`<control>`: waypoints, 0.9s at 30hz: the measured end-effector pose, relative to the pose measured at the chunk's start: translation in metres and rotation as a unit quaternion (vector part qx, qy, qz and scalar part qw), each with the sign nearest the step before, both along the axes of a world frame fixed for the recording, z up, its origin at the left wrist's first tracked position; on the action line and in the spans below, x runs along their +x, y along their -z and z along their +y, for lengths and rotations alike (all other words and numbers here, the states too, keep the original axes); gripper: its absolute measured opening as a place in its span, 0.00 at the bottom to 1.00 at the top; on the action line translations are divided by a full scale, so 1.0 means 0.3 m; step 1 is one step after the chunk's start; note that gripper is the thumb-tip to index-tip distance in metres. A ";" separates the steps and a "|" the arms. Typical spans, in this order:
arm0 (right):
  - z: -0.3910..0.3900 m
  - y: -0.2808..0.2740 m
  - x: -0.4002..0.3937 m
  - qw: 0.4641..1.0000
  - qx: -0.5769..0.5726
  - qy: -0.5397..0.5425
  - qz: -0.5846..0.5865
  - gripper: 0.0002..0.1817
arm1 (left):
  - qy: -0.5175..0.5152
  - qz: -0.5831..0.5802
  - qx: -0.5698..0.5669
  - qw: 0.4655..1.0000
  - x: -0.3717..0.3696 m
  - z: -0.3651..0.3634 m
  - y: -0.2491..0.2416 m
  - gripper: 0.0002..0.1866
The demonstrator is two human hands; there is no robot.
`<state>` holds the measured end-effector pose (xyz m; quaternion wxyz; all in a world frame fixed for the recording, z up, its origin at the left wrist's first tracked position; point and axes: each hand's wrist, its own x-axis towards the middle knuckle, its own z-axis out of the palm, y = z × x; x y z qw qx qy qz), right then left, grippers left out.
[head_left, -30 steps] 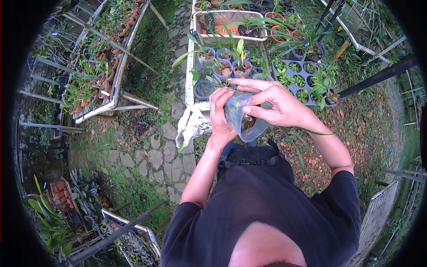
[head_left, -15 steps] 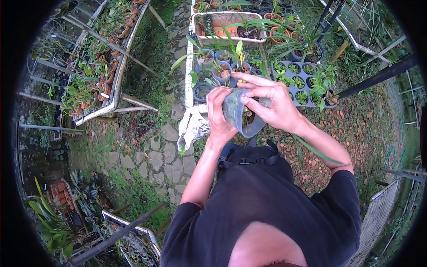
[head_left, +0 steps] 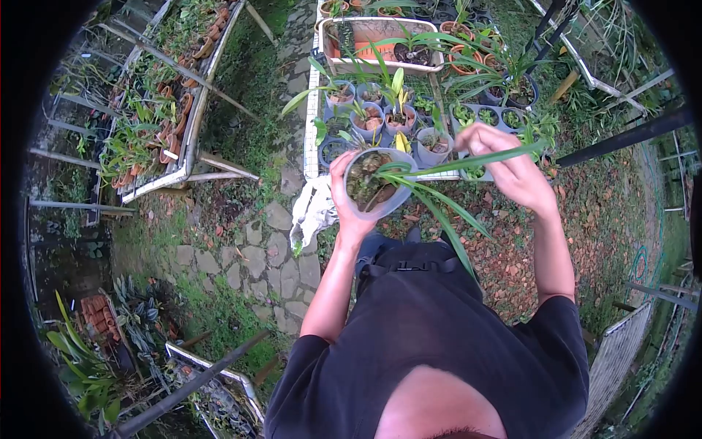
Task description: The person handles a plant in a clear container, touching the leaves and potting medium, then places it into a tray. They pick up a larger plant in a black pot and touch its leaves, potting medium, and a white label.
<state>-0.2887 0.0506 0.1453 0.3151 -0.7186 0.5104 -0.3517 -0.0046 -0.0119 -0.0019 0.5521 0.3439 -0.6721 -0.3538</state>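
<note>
My left hand (head_left: 344, 194) is wrapped around a translucent plastic pot (head_left: 404, 199) and tips its opening up toward me. Inside are brown potting medium and mossy bits (head_left: 365, 179); a plant with long green strap leaves (head_left: 446, 208) leans out to the right. Away from the pot, my right hand (head_left: 518, 175) is raised with its fingers curled in. One long leaf crosses in front of it, and whatever lies between the fingertips is hidden. Beyond the pot, a clear potted plant (head_left: 434, 146) and a yellow leaf (head_left: 402, 143) are on the bench.
Several potted plants (head_left: 368, 117) stand on a white mesh bench (head_left: 311, 139). Behind them is a rectangular planter (head_left: 380, 67). A white bag (head_left: 313, 212) hangs at the bench corner. To the left, a rack (head_left: 191, 132) carries clay pots; stone paving (head_left: 248, 263) runs below.
My right hand has left the pot and moved right. My left hand has turned the pot so its opening faces up, bringing the leaves into view.
</note>
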 end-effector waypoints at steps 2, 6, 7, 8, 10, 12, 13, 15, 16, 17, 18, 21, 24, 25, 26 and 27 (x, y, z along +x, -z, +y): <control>0.012 0.038 -0.047 0.976 0.093 0.006 0.195 0.10 | 0.028 0.088 0.134 0.987 0.023 0.012 0.012 0.44; 0.112 0.257 -0.165 0.906 0.184 0.020 0.381 0.12 | -0.003 0.133 0.202 0.970 0.100 0.001 0.076 0.36; 0.113 0.276 -0.159 0.912 0.180 0.024 0.368 0.12 | -0.052 0.076 0.216 0.972 0.133 -0.009 0.116 0.34; 0.109 0.291 -0.151 0.918 0.176 0.029 0.355 0.13 | -0.088 0.115 0.197 0.970 0.146 -0.015 0.156 0.35; 0.071 0.293 -0.121 0.935 0.190 0.020 0.300 0.13 | -0.100 0.086 0.215 0.968 0.203 -0.044 0.193 0.36; -0.024 0.271 -0.047 0.951 0.224 -0.006 0.215 0.12 | -0.112 0.084 0.232 0.963 0.229 -0.049 0.201 0.35; -0.059 0.291 -0.009 0.966 0.179 -0.003 0.188 0.13 | -0.117 0.084 0.240 0.960 0.238 -0.056 0.202 0.34; -0.126 0.352 0.076 0.980 0.137 -0.005 0.143 0.15 | -0.117 0.093 0.255 0.955 0.239 -0.067 0.216 0.32; -0.158 0.384 0.122 0.987 0.119 -0.017 0.103 0.16 | -0.117 0.097 0.262 0.953 0.244 -0.078 0.227 0.30; -0.190 0.437 0.171 0.989 0.140 -0.022 0.026 0.12 | -0.097 0.041 0.290 0.951 0.272 -0.097 0.276 0.34; -0.223 0.519 0.220 0.981 0.179 -0.033 -0.070 0.11 | -0.096 0.063 0.300 0.947 0.274 -0.113 0.298 0.36; -0.340 0.652 0.375 0.960 0.235 -0.068 -0.139 0.27 | -0.082 0.112 0.347 0.928 0.252 -0.168 0.363 0.44; -0.450 0.770 0.505 0.893 0.353 -0.033 -0.277 0.31 | -0.083 0.098 0.331 0.935 0.238 -0.230 0.422 0.46; -0.484 0.805 0.534 0.861 0.394 -0.014 -0.320 0.32 | -0.076 0.076 0.347 0.932 0.239 -0.264 0.445 0.46; -0.514 0.840 0.560 0.857 0.398 -0.012 -0.328 0.33 | -0.084 0.039 0.319 0.943 0.244 -0.288 0.465 0.46; -0.533 0.884 0.584 0.858 0.401 0.006 -0.320 0.33 | -0.089 0.001 0.292 0.952 0.246 -0.309 0.465 0.45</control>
